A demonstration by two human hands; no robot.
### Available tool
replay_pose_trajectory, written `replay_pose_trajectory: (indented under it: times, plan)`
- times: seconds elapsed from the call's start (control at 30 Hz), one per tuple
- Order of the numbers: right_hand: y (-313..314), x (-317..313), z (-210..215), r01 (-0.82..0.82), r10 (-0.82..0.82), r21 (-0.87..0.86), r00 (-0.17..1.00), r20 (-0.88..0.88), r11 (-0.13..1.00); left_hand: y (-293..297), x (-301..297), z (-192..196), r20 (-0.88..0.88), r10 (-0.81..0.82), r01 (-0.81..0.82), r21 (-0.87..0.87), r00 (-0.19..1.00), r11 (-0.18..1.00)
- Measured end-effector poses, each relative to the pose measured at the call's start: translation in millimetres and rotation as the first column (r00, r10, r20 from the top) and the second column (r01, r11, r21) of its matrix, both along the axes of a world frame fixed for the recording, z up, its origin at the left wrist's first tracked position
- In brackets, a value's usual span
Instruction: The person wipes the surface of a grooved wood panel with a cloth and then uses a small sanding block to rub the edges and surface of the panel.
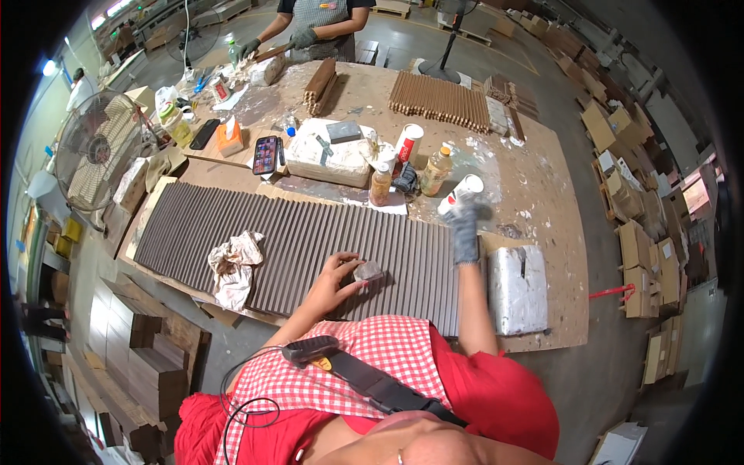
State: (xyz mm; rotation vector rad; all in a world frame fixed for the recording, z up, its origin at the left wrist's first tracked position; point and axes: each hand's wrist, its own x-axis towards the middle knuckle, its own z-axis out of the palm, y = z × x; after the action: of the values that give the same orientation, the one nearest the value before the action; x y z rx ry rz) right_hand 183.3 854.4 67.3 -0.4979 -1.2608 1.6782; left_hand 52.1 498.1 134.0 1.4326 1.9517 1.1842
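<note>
My left hand (335, 277) is bare and presses a small grey block (369, 271) onto a long dark ribbed panel (310, 240) that lies across the table in front of me. My right hand (465, 225), in a grey glove, reaches past the panel's right end and grips a white tube with a red band (460, 192). A stained white rag (235, 263) lies crumpled on the panel to the left of my left hand.
A white foam block (517, 288) sits at the table's right front corner. Bottles (435, 170), a phone (265, 154) and a white putty-covered slab (329, 151) crowd the middle. Across the table a gloved person (306, 35) works beside wooden slats (438, 101). A fan (97, 147) stands left.
</note>
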Motion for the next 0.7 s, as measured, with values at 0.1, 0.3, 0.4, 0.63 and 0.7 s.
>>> replay_pose_trajectory:
  times: [0.1, 0.3, 0.4, 0.63, 0.7]
  plan:
    - [-118, -9, 31, -0.386, 0.403, -0.125, 0.899, 0.171, 0.914, -9, -4, -12, 0.056, 0.091, -0.094, 0.045, 0.994, 0.995]
    - [-218, -7, 15, -0.482, 0.448, 0.031, 0.834, 0.321, 0.876, -4, -7, -25, 0.182, 0.19, -0.227, 0.208, 0.965, 0.952]
    - [-236, -10, 21, -0.453, 0.452, -0.069, 0.845, 0.285, 0.889, -6, -6, -25, 0.184, 0.182, -0.22, 0.212, 0.966, 0.952]
    - [-257, -3, 64, -0.555, 0.572, -0.447, 0.813, -0.111, 0.701, -7, -7, -30, 0.121, 0.143, -0.167, 0.217, 0.982, 0.962]
    - [-250, -17, 10, -0.462, 0.527, -0.46, 0.85, 0.014, 0.758, -6, -5, -29, 0.079, 0.146, -0.158, 0.176, 0.986, 0.972]
